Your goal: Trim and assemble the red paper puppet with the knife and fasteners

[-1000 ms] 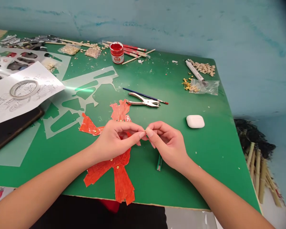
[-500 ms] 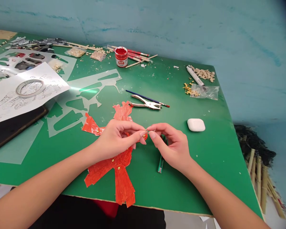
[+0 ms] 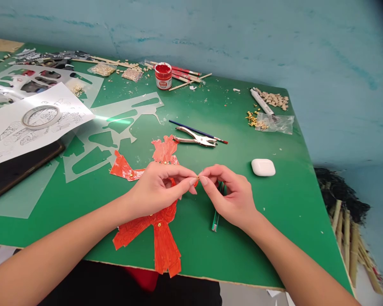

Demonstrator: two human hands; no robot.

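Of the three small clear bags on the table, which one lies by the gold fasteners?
The clear bag at the far right, beside the gold fasteners. The other two bags sit at the far edge, left of the red paint jar.

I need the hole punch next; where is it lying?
The hole punch lies mid-table beside the paintbrush, just beyond the red paper figure.

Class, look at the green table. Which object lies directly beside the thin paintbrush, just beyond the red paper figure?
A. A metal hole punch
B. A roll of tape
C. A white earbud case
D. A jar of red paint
A: the metal hole punch lies alongside the paintbrush, just past the top of the red paper figure.
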